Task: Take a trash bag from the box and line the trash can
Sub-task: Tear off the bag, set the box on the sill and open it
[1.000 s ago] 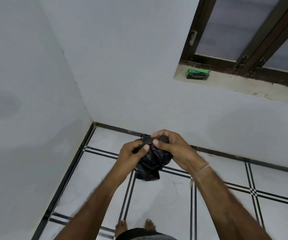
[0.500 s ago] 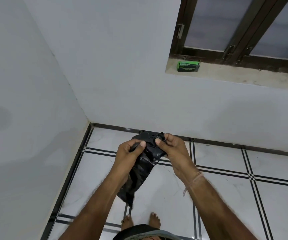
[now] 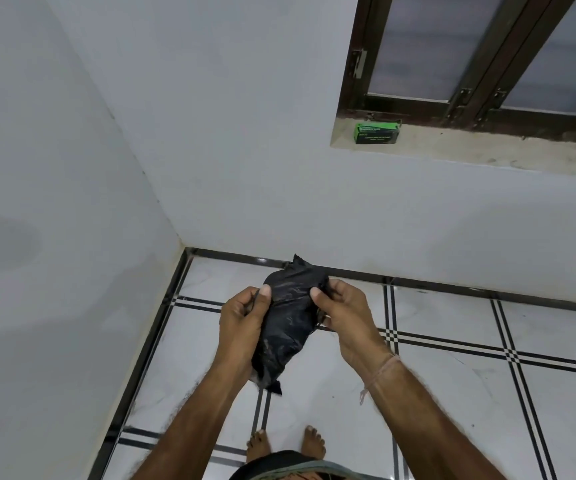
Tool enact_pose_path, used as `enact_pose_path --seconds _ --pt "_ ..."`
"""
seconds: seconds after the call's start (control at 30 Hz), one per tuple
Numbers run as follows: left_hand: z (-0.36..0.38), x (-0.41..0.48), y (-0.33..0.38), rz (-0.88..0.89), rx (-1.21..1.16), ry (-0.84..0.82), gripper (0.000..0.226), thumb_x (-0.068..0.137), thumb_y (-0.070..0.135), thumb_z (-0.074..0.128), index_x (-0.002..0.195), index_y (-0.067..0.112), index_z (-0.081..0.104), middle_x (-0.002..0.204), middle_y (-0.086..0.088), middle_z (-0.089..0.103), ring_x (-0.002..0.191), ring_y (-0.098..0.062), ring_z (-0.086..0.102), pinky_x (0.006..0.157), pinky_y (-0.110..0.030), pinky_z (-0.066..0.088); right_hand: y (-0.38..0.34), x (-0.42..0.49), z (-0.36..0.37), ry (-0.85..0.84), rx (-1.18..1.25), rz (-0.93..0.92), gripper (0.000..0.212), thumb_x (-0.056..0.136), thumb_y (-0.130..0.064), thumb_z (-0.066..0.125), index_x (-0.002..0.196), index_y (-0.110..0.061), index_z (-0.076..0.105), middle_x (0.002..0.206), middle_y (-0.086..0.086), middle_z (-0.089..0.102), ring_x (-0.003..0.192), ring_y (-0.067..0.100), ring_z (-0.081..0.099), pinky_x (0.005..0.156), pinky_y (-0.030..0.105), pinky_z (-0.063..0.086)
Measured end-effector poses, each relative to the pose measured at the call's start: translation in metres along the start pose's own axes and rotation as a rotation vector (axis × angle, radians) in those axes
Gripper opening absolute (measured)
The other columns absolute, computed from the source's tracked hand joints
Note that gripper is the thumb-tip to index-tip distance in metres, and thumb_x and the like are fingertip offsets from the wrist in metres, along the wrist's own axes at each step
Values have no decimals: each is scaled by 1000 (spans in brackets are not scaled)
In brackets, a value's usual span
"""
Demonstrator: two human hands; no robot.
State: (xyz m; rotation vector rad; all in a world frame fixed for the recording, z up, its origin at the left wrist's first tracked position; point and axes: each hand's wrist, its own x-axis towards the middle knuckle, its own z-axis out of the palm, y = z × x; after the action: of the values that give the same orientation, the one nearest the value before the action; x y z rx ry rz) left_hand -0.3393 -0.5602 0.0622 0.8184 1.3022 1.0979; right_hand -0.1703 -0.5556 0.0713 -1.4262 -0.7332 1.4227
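Observation:
A folded black trash bag (image 3: 288, 320) hangs between my hands at chest height over the tiled floor. My left hand (image 3: 241, 322) pinches its left upper edge with thumb and fingers. My right hand (image 3: 343, 315) pinches the right upper edge. The bag is partly unfolded and its lower end dangles by my left wrist. The green trash bag box (image 3: 376, 133) sits on the window sill at the upper right, well away from both hands. No trash can is in view.
A white wall corner (image 3: 179, 237) stands ahead on the left. The window sill (image 3: 487, 154) juts from the wall under a dark-framed window. White floor tiles with black lines (image 3: 452, 341) spread to the right. My bare feet (image 3: 286, 445) stand below.
The bag was a crumpled wad between my hands; it has been unrolled downward and my hands have drawn apart, spreading its top edge. The view has shifted slightly left.

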Motion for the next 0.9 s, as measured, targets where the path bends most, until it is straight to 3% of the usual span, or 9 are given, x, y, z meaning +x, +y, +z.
enact_pose_path --seconds 0.1,0.17,0.27,0.37,0.5,0.63,0.73,0.8,0.9 --pt "0 0 0 -67 -7 -113 44 101 47 63 107 5 74 108 -18 78 105 -35 75 95 -45 60 0 2 -6 -50 -95 -91 23 103 0 56 117 -8 72 111 9 80 106 23 75 89 35 62" --pt "5 0 6 -96 -23 -148 40 101 43 64 113 6 75 109 -17 79 103 -27 76 88 -34 60 0 1 -6 -98 -124 -115 23 103 -1 56 121 -8 69 114 9 78 109 24 75 95 36 60" --pt "13 3 8 -72 -17 -98 33 102 29 65 107 -2 74 97 -26 76 82 -20 73 71 -23 58 2 0 -7 -94 -53 -102 20 103 -7 59 122 -11 65 114 13 77 109 30 74 97 41 59" --pt "17 4 3 -74 -17 -42 34 103 29 63 104 -3 74 88 -17 76 76 -17 69 70 -25 57 -2 -3 -14 -69 17 -96 18 101 -14 65 118 -9 64 106 16 79 102 32 76 93 42 60" --pt "23 1 -1 -80 -1 4 39 106 36 56 107 3 76 98 -17 81 83 -22 75 68 -29 59 -4 -2 -22 -56 0 -119 13 100 -17 67 101 -4 70 96 12 80 88 22 77 76 31 60" --pt "29 -1 -2 -100 -20 20 45 109 41 47 112 8 78 101 -13 82 88 -22 78 67 -29 60 -2 -1 -25 -78 40 -46 27 102 -23 64 100 3 71 89 9 78 79 15 74 66 28 57" --pt "32 -5 4 -90 -53 47 40 111 31 46 115 4 74 91 -11 78 63 -6 72 49 -15 50 -1 1 -25 -126 131 40 36 100 -28 65 108 6 71 94 12 78 81 18 73 69 34 60" --pt "32 -6 4 -98 -39 98 31 109 27 52 113 3 71 89 -10 73 57 -4 67 44 -16 47 -1 1 -26 -166 171 73 37 99 -30 67 111 4 72 100 15 77 85 21 73 73 36 60" --pt "30 -6 -5 60 180 349 17 96 31 74 104 21 62 98 -2 64 82 -15 61 62 -32 55 -3 -1 -23 -169 191 59 27 97 -26 69 105 -1 75 98 15 78 83 21 74 70 33 61"
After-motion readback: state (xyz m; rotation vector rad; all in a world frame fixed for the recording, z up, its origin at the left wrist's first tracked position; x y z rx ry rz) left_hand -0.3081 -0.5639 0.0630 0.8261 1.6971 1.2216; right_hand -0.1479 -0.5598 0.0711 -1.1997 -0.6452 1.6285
